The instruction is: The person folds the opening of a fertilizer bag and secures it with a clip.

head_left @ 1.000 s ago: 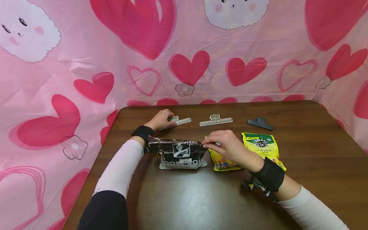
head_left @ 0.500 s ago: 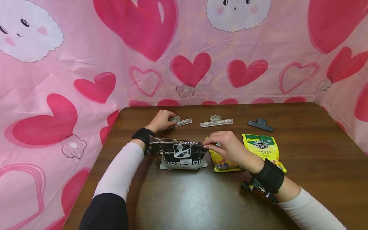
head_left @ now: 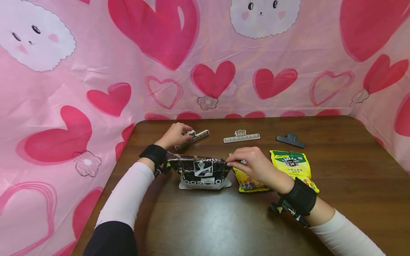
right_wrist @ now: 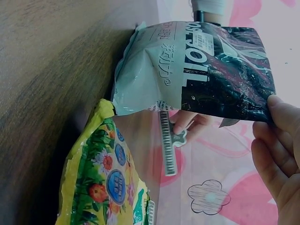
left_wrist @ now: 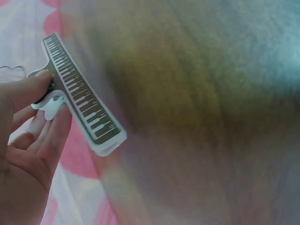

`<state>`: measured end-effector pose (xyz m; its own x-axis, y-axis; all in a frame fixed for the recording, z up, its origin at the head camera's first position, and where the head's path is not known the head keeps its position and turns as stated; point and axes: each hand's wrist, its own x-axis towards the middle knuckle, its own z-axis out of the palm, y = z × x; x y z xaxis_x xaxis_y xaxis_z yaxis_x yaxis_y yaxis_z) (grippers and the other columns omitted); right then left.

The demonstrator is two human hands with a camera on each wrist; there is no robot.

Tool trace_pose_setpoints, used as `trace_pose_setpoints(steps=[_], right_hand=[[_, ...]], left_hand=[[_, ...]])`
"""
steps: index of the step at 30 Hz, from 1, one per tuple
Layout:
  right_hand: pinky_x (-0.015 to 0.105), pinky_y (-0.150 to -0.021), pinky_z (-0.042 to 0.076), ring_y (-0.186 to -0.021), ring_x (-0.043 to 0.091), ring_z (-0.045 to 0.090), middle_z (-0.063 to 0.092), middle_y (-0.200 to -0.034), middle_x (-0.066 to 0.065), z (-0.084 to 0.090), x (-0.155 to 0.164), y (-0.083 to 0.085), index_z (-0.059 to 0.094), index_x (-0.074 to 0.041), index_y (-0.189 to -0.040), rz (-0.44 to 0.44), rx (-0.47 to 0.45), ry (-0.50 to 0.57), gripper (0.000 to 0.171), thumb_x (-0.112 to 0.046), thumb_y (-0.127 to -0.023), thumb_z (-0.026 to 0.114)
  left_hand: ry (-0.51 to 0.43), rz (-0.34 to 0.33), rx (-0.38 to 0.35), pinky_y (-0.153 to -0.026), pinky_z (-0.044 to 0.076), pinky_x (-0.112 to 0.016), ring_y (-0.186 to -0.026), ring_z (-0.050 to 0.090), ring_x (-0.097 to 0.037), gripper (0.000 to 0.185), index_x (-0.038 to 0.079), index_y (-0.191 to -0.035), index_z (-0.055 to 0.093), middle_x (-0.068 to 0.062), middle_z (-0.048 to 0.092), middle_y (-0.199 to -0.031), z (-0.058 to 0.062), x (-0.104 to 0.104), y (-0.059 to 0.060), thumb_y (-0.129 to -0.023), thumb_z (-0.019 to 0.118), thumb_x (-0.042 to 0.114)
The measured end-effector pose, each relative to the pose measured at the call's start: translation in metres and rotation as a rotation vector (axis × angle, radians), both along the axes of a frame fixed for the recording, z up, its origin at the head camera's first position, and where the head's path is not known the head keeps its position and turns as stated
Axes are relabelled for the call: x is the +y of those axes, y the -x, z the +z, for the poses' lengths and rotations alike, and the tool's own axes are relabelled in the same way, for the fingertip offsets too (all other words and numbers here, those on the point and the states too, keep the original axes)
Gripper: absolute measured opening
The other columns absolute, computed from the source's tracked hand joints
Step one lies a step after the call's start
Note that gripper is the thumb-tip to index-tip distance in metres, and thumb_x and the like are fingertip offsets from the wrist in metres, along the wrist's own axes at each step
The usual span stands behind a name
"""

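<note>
Left hand (head_left: 174, 136) pinches clip (head_left: 192, 139), lifted off worktop (head_left: 224, 220). Right hand (head_left: 253, 165) pinches folded top of dark bag (head_left: 201, 172). Risk: fold may spring open if that pinch slackens.

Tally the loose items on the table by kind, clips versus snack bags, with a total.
Piano-key clips: 2, one pinched by the left hand at, one lying flat at.
Dark clip: 1.
Snack bags: 3, the black and white bag held at its top by the right hand, a yellow floral bag, a yellow and green bag.
Total: 6.
</note>
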<state>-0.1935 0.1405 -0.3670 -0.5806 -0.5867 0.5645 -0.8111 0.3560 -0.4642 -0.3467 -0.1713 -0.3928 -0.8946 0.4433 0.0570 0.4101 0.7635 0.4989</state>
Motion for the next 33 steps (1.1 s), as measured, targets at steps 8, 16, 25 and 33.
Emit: trace_pose_setpoints(steps=[8, 16, 25, 33], right_hand=[[0.021, -0.066, 0.054, -0.075, 0.007, 0.066, 0.074, -0.085, -0.001, -0.002, 0.001, 0.000, 0.077, -0.011, -0.097, -0.005, 0.004, 0.005, 0.015, -0.005, -0.082, 0.077], [0.020, -0.066, 0.054, -0.074, 0.007, 0.066, 0.074, -0.085, -0.001, -0.002, 0.001, 0.000, 0.077, -0.010, -0.096, -0.002, 0.001, 0.015, 0.015, -0.006, -0.082, 0.077], [0.022, -0.067, 0.055, -0.076, 0.008, 0.066, 0.075, -0.086, -0.001, -0.003, 0.000, 0.001, 0.077, -0.011, -0.097, -0.007, -0.002, 0.014, 0.016, -0.005, -0.082, 0.077], [0.022, -0.067, 0.055, -0.076, 0.008, 0.067, 0.075, -0.086, -0.001, -0.001, 0.000, 0.001, 0.077, -0.011, -0.096, -0.008, -0.002, 0.016, 0.016, -0.005, -0.082, 0.078]], left_hand=[[-0.055, 0.001, -0.004, -0.089, 0.054, -0.044, -0.100, 0.065, -0.029, 0.036, 0.003, -0.124, 0.067, -0.016, 0.069, -0.116, 0.025, -0.005, -0.014, -0.091, 0.071, 0.017], [-0.054, -0.051, 0.048, -0.074, 0.052, -0.033, -0.084, 0.063, -0.022, 0.030, 0.004, -0.115, 0.071, -0.011, 0.072, -0.096, 0.051, -0.005, -0.030, -0.087, 0.073, 0.015], [-0.055, -0.128, 0.099, -0.070, 0.050, -0.029, -0.078, 0.065, -0.018, 0.027, 0.005, -0.109, 0.072, -0.009, 0.075, -0.092, 0.082, 0.001, -0.045, -0.084, 0.076, 0.013], [-0.042, -0.178, 0.089, -0.072, 0.054, -0.034, -0.080, 0.064, -0.019, 0.026, 0.007, -0.109, 0.072, -0.007, 0.074, -0.094, 0.105, 0.006, -0.062, -0.085, 0.077, 0.016]])
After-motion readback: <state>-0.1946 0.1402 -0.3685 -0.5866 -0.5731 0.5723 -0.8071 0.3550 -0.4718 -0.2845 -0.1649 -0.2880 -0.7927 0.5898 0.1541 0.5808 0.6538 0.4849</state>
